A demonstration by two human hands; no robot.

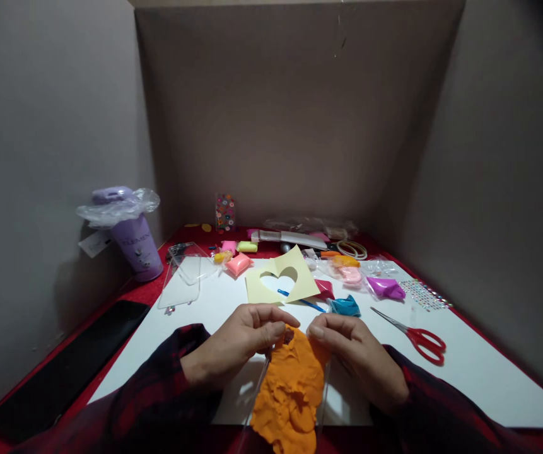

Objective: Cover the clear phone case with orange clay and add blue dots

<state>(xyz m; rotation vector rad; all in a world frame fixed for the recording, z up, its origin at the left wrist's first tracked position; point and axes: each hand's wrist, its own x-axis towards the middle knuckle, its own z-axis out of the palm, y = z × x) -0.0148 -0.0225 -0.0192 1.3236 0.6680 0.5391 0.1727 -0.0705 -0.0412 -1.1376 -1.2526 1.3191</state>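
Note:
A flattened, wrinkled sheet of orange modelling clay (292, 384) lies over a clear plastic piece, possibly a case, whose see-through edges show on both sides. My left hand (243, 337) pinches the upper left of the clay, thumb and fingers pressed together. Between the hands, near the top edge, a dark reddish-brown spot (289, 337) shows in the orange. At the upper right edge, my right hand (354, 347) grips with thumb against bent fingers. Just beyond both hands stands a folded pale yellow paper (258, 291) with a heart-shaped hole.
Red-handled scissors (425, 343) lie right on the white board (479, 372). Packets of blue clay (345, 306), purple clay (385, 288) and pink clay (239, 264) sit farther back. Clear cases (181, 284), a lilac tumbler (136, 246) and a black slab (67, 369) are left.

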